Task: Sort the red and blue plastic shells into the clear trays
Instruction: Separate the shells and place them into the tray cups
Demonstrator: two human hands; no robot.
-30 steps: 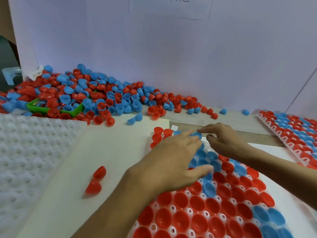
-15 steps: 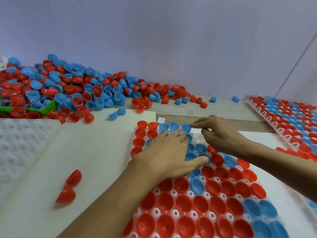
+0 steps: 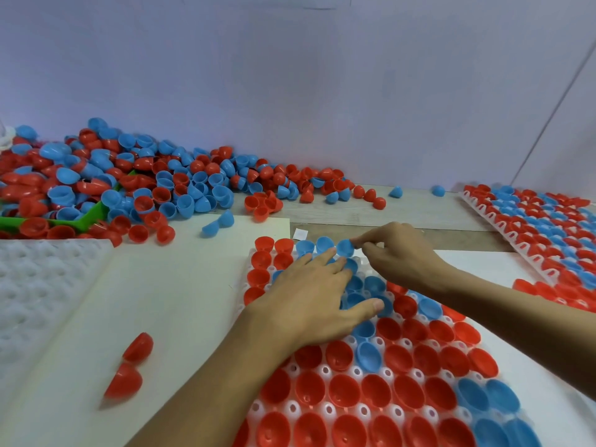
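A clear tray (image 3: 325, 371) in front of me holds red and blue shells in its cups. My left hand (image 3: 309, 301) lies flat on the tray's upper part, fingers straight, covering several shells. My right hand (image 3: 400, 253) pinches a blue shell (image 3: 345, 247) at the tray's far row, beside two other blue shells. A big heap of loose red and blue shells (image 3: 154, 182) lies at the back left. Two red shells (image 3: 129, 369) lie loose on the white board left of the tray.
A filled tray (image 3: 548, 227) of red and blue shells stands at the right. An unfilled clear tray (image 3: 38, 285) lies at the left. A green bin (image 3: 87, 221) is half buried in the heap. A lilac wall closes the back.
The view has shifted left and closer. My right hand has brought the blue shell to the tray's far row. My left hand stays flat on the tray.
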